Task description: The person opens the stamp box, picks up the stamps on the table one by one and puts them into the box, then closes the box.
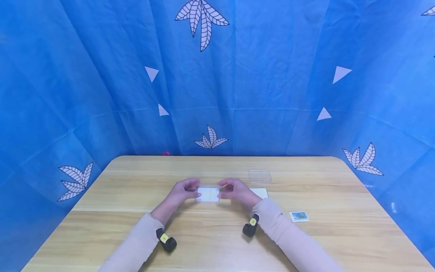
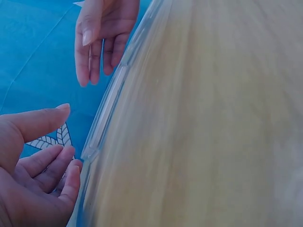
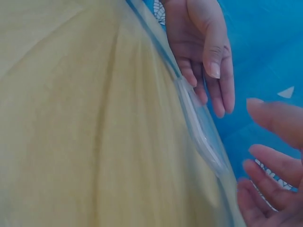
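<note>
Head view: your left hand [image 1: 182, 191] and right hand [image 1: 238, 190] flank the case [image 1: 208, 195], fingers apart; case down, tray [image 1: 259, 176] and card [image 1: 299, 216] loose, right of grip.

Blue cloth [image 1: 272, 75] hangs behind and along both sides, creased and softly folded, printed with pale, dark-outlined leaves [image 1: 205, 32] and plain pale triangles [image 1: 340, 73]. Against it stands a light wooden desk [image 1: 210, 245] with streaky lengthwise grain and rounded far corners, under bright, fairly even light.
</note>
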`<control>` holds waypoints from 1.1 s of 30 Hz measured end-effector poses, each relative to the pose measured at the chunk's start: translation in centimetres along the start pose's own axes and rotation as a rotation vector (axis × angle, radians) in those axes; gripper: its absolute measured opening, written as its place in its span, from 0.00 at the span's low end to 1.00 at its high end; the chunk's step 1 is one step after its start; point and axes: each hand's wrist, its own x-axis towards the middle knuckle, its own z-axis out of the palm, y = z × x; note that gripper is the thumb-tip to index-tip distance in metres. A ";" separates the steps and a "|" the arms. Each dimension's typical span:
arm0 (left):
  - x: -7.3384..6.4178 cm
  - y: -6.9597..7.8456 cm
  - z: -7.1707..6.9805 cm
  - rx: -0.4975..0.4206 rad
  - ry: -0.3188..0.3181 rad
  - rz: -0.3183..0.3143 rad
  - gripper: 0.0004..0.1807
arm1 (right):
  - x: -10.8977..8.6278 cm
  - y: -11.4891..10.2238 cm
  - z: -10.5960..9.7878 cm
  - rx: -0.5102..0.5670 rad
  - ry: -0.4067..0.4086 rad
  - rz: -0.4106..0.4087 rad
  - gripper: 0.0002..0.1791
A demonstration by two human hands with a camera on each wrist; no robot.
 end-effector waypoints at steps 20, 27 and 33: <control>-0.2 -0.6 -0.5 0.018 -0.045 -0.005 0.34 | 0.4 0.1 1.3 -0.061 0.034 0.062 0.35; -0.2 -0.6 -0.3 0.058 -0.016 -0.033 0.34 | 0.5 0.0 1.4 -0.079 0.019 0.059 0.35; -0.3 -0.6 -0.4 0.076 -0.043 -0.034 0.36 | 0.6 0.1 1.6 -0.105 0.017 0.066 0.36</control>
